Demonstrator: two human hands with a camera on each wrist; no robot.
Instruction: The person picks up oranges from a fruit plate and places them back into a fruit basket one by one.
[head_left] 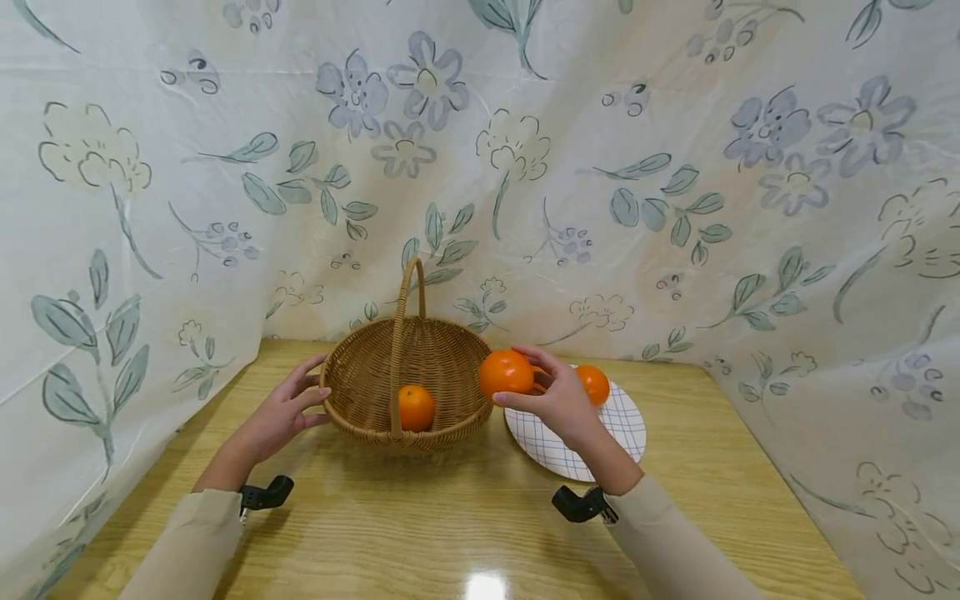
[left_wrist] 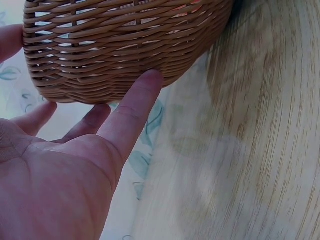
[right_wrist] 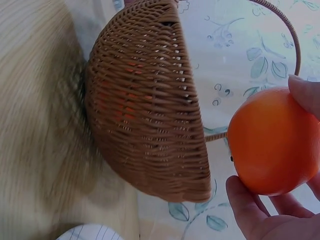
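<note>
A brown wicker basket [head_left: 367,350] with an arched handle stands on the table, one orange [head_left: 416,408] inside it. My left hand [head_left: 277,415] touches the basket's left side; in the left wrist view its fingers [left_wrist: 135,110] reach fairly straight to the woven wall. At the basket's right rim, my right hand [head_left: 558,402] holds another orange [head_left: 507,374] above the table. The right wrist view shows this orange [right_wrist: 274,140] between thumb and fingers, beside the rim. Behind that hand, a third orange [head_left: 594,385] sits on a white checked plate [head_left: 626,433], partly hidden.
The wooden table [head_left: 390,525] runs back to a flower-patterned cloth [head_left: 525,225] that hangs behind and along both sides. The plate lies right of the basket, under my right hand and wrist. A black wrist mount [head_left: 581,504] sticks out from the right sleeve.
</note>
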